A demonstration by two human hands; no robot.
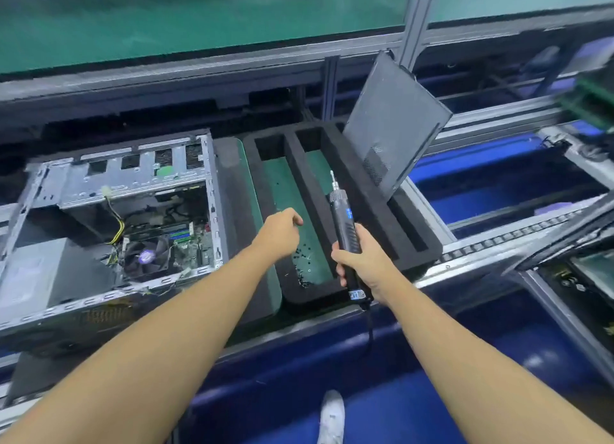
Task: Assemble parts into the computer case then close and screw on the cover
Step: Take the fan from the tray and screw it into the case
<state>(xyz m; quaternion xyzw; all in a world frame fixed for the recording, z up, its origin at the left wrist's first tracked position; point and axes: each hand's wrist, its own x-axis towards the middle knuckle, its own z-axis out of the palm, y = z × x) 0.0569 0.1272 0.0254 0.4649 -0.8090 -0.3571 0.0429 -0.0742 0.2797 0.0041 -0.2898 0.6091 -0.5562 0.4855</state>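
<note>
Over foam tray point(312, 299), right hand point(363, 264) grips screwdriver point(344, 221).

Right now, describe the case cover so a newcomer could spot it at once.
Find the open computer case on the left; the black foam tray sits just right of it. Leaning tilted at the tray's far right is the cover, the only flat dark panel, with a mesh vent patch.

White shoe point(332, 417) at the bottom, blue bins point(491, 178) to the right, green floor point(199, 15) beyond

Leaning cover point(392, 124) blocks foam tray's point(315, 296) right side.
</note>
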